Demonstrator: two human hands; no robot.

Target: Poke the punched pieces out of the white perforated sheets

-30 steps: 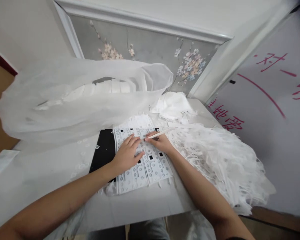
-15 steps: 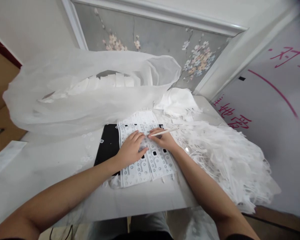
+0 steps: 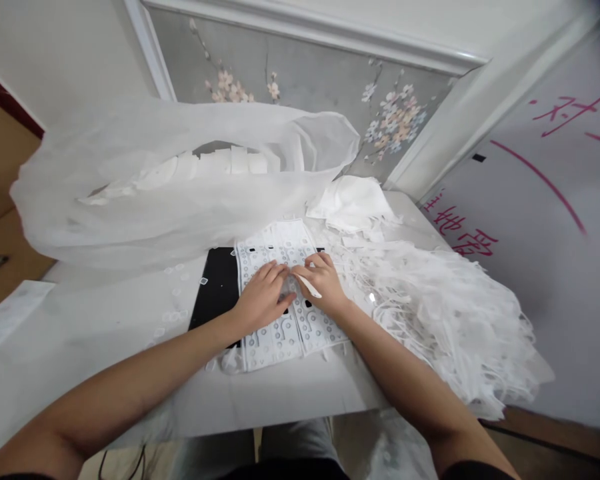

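From my remote feed, left to right: far out past the left hand, a pale strip (image 3: 17,313) lies on the table (image 3: 130,333). Nearer that hand, small translucent tabs (image 3: 174,315) are scattered over the tabletop. Beyond the hands and mostly to their left, I see a big filmy bag (image 3: 180,223) on its side, its mouth gaping, white pieces inside. Just left of the left fingers, a black board (image 3: 207,300) shows from under the patterned sheets (image 3: 275,343). Those sheets lie flat beneath both hands — rows of grey rings, a few dark squares, a seam running toward me.

My left hand (image 3: 263,293) rests palm down on them, fingers stretched and close together, thumb spread wide, grasping nothing. My right hand (image 3: 325,283) is just beside it, narrow, fingers curled in a pinch on a slim white stick (image 3: 310,287). The stick slants across that hand, its lower end toward my wrist; its other end I can't make out at the fingertips.

Beyond the right hand, a rumpled white stack (image 3: 353,200). Right of the right hand — a big tangled heap of white scraps (image 3: 450,320), spread along the forearm. Farthest right, a board with red writing (image 3: 540,200).
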